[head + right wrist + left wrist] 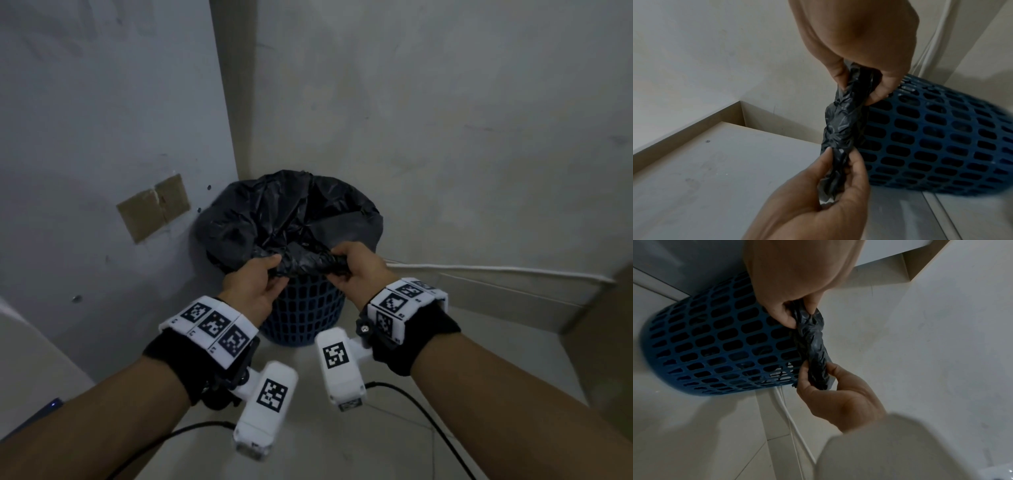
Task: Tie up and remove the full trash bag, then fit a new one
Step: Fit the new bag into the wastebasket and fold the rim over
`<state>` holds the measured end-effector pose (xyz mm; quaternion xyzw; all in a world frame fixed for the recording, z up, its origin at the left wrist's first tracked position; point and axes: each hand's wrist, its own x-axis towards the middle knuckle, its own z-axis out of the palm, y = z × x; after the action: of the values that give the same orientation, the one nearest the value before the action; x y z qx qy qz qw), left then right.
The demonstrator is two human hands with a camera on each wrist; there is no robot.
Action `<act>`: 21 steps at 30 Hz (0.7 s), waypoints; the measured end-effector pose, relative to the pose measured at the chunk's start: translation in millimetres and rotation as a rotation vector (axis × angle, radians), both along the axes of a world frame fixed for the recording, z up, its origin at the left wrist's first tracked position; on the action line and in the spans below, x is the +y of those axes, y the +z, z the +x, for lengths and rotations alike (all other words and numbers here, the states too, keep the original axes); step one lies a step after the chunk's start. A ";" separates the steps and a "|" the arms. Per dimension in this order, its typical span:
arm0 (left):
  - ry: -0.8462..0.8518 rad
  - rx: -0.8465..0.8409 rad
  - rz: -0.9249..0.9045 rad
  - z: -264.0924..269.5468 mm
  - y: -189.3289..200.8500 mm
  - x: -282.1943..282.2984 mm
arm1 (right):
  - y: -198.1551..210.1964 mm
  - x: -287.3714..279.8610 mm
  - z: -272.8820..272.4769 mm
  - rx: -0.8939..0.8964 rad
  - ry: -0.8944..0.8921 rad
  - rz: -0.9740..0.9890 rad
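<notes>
A black trash bag lines a blue mesh basket standing in the corner on the floor. Its rim is folded over the basket top. My left hand and right hand each pinch the near edge of the bag, bunched into a twisted roll between them. In the left wrist view my left hand grips the roll's upper end, my right hand the lower end, beside the basket. The right wrist view shows the right hand, the roll, the left hand and the basket.
The basket stands against two walls. A cardboard patch is stuck on the left wall. A white cable runs along the right wall's base. A black cable trails over the floor near my arms. A brown box stands at the right.
</notes>
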<state>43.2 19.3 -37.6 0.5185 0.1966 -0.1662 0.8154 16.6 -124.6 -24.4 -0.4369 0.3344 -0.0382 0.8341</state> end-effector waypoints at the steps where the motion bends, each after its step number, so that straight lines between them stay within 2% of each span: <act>1: 0.011 -0.007 0.004 2.8 -0.3 3.1 | -1.8 3.1 -0.9 -0.017 0.014 0.002; 5: 0.023 -0.029 -0.021 12.8 -6.8 16.9 | -7.7 11.6 -8.6 -0.057 0.044 0.019; 12: 0.030 -0.074 0.013 21.6 -12.3 14.2 | -12.8 -12.0 -31.9 -0.272 0.096 0.250; 18: 0.037 -0.085 0.037 27.6 -17.1 20.4 | -25.6 -4.2 -18.2 -0.193 0.060 0.131; 21: 0.021 -0.103 0.045 30.5 -20.3 22.2 | -30.0 -4.6 -13.2 -0.109 -0.036 0.052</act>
<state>73.6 41.5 -57.9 0.5423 0.1633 -0.1262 0.8144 3.4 -129.2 -54.4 -0.4064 0.2973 -0.0681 0.8613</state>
